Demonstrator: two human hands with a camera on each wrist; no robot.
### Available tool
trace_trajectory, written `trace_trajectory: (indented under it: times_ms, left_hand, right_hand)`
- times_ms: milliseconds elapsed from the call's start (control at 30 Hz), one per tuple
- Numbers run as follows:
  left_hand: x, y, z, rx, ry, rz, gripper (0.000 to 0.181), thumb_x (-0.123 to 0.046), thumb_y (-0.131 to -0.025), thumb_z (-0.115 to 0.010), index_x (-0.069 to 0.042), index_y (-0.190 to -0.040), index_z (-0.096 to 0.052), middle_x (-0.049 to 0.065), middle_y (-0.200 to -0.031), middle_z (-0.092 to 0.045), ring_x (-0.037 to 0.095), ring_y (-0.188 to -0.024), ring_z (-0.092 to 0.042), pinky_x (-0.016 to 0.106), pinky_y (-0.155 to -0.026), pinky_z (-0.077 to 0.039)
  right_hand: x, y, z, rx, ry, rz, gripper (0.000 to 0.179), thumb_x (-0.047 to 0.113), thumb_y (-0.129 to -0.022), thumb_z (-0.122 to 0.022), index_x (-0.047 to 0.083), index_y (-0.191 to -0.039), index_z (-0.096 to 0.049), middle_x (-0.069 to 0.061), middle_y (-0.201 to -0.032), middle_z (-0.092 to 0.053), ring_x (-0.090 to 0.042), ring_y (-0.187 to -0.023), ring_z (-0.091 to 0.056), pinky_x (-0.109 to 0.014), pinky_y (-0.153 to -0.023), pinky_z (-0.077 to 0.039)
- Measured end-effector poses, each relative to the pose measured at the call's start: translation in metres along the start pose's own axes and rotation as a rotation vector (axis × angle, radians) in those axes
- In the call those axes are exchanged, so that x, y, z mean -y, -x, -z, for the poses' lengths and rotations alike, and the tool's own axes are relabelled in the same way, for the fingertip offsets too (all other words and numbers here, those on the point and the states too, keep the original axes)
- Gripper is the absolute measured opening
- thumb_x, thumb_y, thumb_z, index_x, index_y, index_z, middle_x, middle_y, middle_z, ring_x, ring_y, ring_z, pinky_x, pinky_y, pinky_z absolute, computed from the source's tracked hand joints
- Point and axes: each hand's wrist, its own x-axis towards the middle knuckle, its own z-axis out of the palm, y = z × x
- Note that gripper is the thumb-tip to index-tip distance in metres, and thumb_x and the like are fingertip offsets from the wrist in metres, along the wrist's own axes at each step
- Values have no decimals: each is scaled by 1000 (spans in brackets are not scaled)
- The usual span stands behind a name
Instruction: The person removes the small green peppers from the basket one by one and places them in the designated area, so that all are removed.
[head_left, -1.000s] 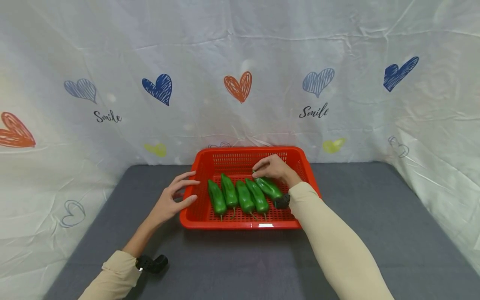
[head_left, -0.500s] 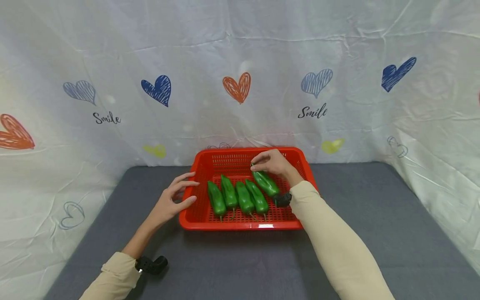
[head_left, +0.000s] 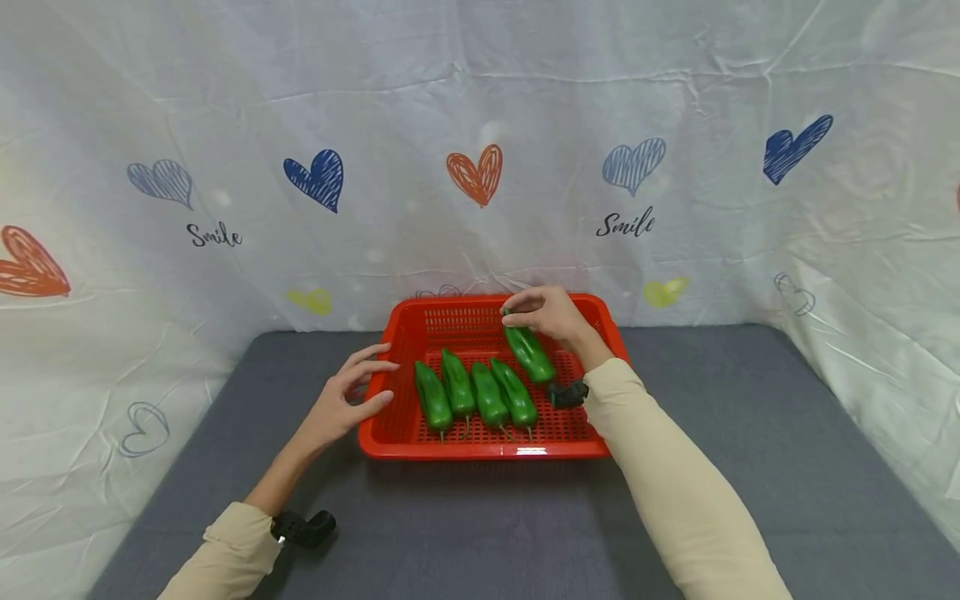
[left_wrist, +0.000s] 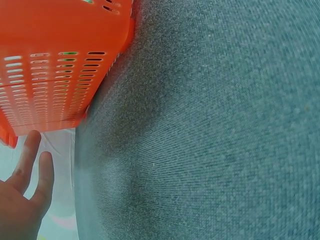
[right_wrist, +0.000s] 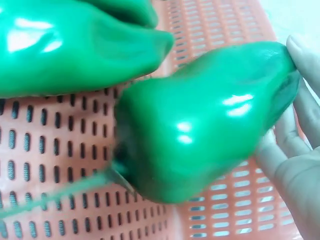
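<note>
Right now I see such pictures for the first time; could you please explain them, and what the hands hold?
No machine, only a person's bare left hand and right hand. The wide view comes from a head camera, the close views from small black wrist cameras. A red slotted plastic basket, four glossy green peppers inside, stands on grey woven cloth. The right hand pinches a fifth glossy green pepper by its narrow tip; the left hand is at the basket's left rim.
</note>
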Motion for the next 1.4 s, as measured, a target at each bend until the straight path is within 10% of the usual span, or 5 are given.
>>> trace_trajectory:
  times_ms: [867,1400]
  left_hand:
    - [1,0,1,7,12,-8,40,1,-94,-68,-3,-134,-63,7,-157,-36,29,-124,-52,37,-89,-49]
    - [0,0,0,5,12,-6,40,1,-94,-68,-3,-134,-63,8,-157,-36,25,-122,-52,37,-83,-47]
  right_hand:
    - [30,9,16,-27,-123,11,44,12,-91,-79,-7,-129,-65,-14,-120,-69,-28,-110,-64,-48,-94,-49]
    - [52,21,27,-34,-94,60,34,13,-90,-80,-2,-120,-71,-10,-106,-74,-23,-90,-68,-41,-71,-53]
